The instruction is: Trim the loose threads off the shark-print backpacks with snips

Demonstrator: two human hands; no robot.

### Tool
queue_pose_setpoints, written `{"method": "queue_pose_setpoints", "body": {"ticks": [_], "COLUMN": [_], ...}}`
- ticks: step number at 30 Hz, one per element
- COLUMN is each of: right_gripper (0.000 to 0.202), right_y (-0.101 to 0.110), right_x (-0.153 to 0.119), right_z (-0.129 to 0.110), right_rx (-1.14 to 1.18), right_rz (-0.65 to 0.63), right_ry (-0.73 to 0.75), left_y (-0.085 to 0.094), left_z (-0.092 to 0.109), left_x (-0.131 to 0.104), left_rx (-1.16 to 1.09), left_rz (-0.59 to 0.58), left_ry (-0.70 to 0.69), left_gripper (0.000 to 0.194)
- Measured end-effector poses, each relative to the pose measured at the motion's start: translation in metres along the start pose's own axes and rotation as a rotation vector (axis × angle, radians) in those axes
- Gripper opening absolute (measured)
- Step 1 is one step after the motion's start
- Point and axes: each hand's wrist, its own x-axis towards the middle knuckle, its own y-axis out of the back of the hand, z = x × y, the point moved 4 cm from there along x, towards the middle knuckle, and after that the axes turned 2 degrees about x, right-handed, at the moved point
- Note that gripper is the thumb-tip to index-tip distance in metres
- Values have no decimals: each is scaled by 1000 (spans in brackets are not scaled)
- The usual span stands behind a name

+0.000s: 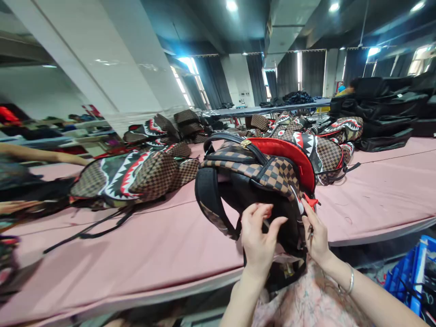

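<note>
A brown-and-black checkered backpack (277,175) stands tilted at the table's front edge, its red-lined flap (303,163) hanging open. Its padded black shoulder strap (207,193) loops out on the left. My left hand (259,238) is in front of the black back panel, fingers bent, thumb apart, with nothing visible between them. At the backpack's right side, my right hand (316,236) has its fingers against the edge, near a bit of red fabric (310,200). A small dark metal item (310,231) shows in that hand's palm; its kind is unclear.
Another shark-mouth backpack (132,179) lies left on the pink-covered table (190,240), by a co-worker's arm (44,153). More checkered bags (282,125) are heaped behind. Black bags (384,113) are stacked at right. A blue crate (408,277) stands lower right.
</note>
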Motion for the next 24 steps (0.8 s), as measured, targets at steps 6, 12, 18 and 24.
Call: {"method": "queue_pose_setpoints", "body": {"ticks": [6, 12, 18, 24], "right_gripper": [45, 49, 51, 37], "right_y": [9, 3, 1, 24], "right_x": [15, 36, 43, 55], "right_z": [-19, -37, -32, -21], "right_rx": [2, -18, 32, 216], "right_rz": [-40, -61, -90, -171], "right_ry": [57, 183, 183, -72], "left_y": [-27, -31, -35, -46], "left_z": [13, 20, 12, -10], "left_x": [4, 9, 21, 27], "left_rx": [92, 208, 2, -290], "left_rz": [-23, -53, -201, -270], "left_ry": [-49, -167, -27, 85], "left_gripper": [11, 12, 14, 11]}}
